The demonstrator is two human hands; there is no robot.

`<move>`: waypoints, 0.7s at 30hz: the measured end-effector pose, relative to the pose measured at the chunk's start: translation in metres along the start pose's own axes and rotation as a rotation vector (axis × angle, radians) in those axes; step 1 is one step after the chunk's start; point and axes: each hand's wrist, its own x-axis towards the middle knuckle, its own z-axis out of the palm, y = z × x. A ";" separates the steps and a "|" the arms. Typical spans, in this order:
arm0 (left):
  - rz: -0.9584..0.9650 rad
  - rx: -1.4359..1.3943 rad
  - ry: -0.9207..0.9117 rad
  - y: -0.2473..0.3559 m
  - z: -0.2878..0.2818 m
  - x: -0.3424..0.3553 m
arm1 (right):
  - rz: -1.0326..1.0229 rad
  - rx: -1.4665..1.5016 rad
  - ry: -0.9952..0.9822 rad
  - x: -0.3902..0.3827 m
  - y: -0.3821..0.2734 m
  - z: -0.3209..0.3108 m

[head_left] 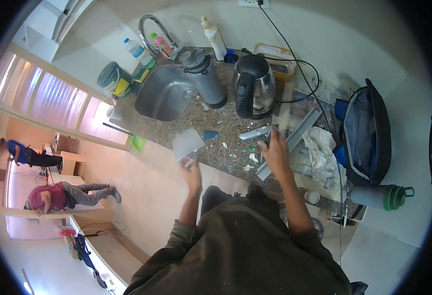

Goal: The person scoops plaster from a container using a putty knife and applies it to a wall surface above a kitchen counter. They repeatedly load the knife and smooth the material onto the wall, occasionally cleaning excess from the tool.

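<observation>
My left hand [191,172] is just off the counter's front edge, its fingers loosely bent and slightly blurred. Beside its fingertips lies a pale square sheet [187,143]; contact is hard to make out. My right hand [277,153] hovers over the counter with thumb and forefinger spread apart. Close to those fingertips lies a grey metallic hand tool [255,133], perhaps a knife. A long grey metal channel [294,137] runs diagonally, partly hidden by my right hand. A small dark blue blade-like piece [211,134] rests near the sheet, among white crumbs.
A kettle [253,88], a grey jug [203,78] and a sink [152,98] stand beyond. On the right are a crumpled white cloth [320,152], an unzipped bag [368,128] and a green-lidded bottle [383,196]. A black cable [304,64] crosses the counter. Two people [54,196] work far left.
</observation>
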 end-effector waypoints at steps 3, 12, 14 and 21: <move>-0.315 -0.310 0.230 0.004 -0.011 0.048 | -0.231 -0.180 0.162 0.008 -0.043 -0.016; -0.230 -0.464 0.208 0.000 -0.024 0.083 | -0.536 -0.042 -0.444 0.054 -0.083 0.142; -0.185 -0.635 0.180 0.031 -0.036 0.070 | -0.500 -0.078 -0.502 0.054 -0.082 0.152; -0.088 -1.145 -0.012 0.055 -0.122 0.070 | -0.198 0.051 -0.722 0.085 -0.089 0.181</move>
